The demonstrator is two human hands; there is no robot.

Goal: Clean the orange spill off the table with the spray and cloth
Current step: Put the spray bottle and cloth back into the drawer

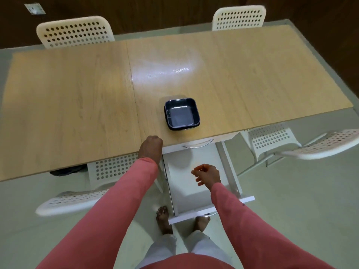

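Home dining rm: wood table (pixel 77 98) w/ white perforated chairs (pixel 75 32)

The table (pixel 77 90) is pale wood with a fine lengthwise grain, and a white glare patch sits on it toward twelve o'clock. At its near edge a square dish (pixel 182 114) is dark navy outside and grey-blue inside. The chairs (pixel 75 32) at eleven, one, three and eight o'clock are cream-white, each pierced with a regular grid of round holes. The open drawer (pixel 186 183) at six o'clock is plain white, with a faint orange tint on its floor. Both sleeves (pixel 124 200) are salmon pink, the trousers (pixel 165 247) whitish. The floor (pixel 291 210) is pale grey-green and the far wall (pixel 155 8) is dark brown.
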